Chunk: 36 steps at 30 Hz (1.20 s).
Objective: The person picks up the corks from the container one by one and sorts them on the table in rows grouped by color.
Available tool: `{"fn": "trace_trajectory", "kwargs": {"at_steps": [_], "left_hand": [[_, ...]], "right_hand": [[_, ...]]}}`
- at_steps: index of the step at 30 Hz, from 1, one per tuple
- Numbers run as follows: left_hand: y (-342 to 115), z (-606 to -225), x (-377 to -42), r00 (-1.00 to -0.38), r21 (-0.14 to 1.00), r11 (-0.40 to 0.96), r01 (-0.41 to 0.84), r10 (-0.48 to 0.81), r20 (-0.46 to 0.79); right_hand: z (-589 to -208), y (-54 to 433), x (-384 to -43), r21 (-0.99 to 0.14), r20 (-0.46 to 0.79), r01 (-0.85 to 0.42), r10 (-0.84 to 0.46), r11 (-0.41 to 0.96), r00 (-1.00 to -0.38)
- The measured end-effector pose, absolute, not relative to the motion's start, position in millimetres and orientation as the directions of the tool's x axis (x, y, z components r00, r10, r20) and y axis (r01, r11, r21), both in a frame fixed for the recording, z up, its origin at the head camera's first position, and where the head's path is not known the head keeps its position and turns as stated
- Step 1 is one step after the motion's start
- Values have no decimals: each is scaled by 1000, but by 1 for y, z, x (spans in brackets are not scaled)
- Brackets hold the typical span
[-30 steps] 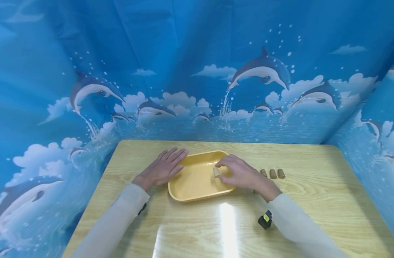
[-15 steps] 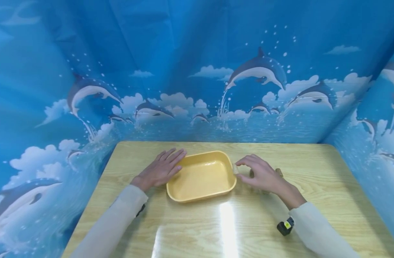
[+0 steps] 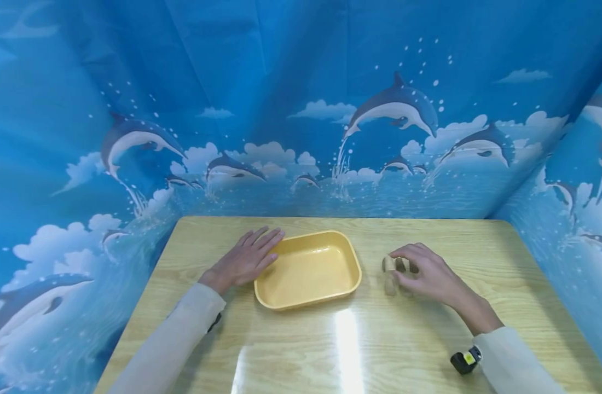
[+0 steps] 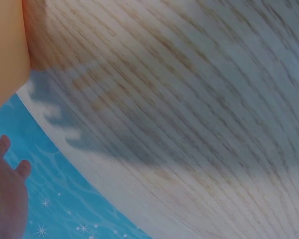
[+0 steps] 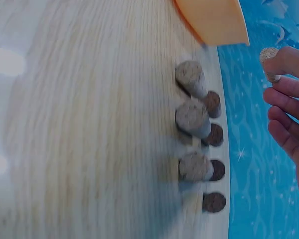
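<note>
My right hand (image 3: 429,273) pinches a light cork stopper (image 5: 268,55) between thumb and fingertips, to the right of the tray. In the right wrist view a row of light corks (image 5: 192,117) stands on the table, with several dark corks (image 5: 214,202) lined up behind them. From the head view, my right hand covers part of these rows. My left hand (image 3: 247,257) lies with fingers stretched out at the left rim of a yellow tray (image 3: 308,273), its fingertips at the far left corner. The tray holds nothing.
All of this is on a wood-grain table (image 3: 291,350) with light glare near the front. A blue dolphin-print curtain (image 3: 281,137) hangs behind the table and along both sides.
My right hand has carried the light cork from over the tray, past its right rim, to the rows of corks. My left hand has stayed at the tray's left side.
</note>
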<state>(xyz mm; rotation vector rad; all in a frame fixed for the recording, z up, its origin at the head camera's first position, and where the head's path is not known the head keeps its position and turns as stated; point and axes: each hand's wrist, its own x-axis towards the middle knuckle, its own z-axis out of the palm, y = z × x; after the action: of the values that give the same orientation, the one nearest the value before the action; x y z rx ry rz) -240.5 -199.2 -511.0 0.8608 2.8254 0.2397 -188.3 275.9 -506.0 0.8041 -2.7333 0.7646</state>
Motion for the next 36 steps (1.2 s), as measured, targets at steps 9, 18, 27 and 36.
{"fn": "trace_trajectory", "kwargs": {"at_steps": [9,18,27,36], "left_hand": [[-199,-514,-241,-815,210,817,536,566,-123],[-199,-511,-239,-820,206,822,532,560,-118],[-200,-513,-239,-824,204,826,525,554,-121],[-200,-512,-240,-822,208,823,528,557,-116]], "right_hand": [[-513,300,-177,-388,342,-517,-402,763,-850],[-519,322,-166,-358,356,-489,-368,795,-859],[-527,340,-160,-365,346,-450,-330,815,-878],[-534,352,-156,-354,367,-440,-310,825,-877]]}}
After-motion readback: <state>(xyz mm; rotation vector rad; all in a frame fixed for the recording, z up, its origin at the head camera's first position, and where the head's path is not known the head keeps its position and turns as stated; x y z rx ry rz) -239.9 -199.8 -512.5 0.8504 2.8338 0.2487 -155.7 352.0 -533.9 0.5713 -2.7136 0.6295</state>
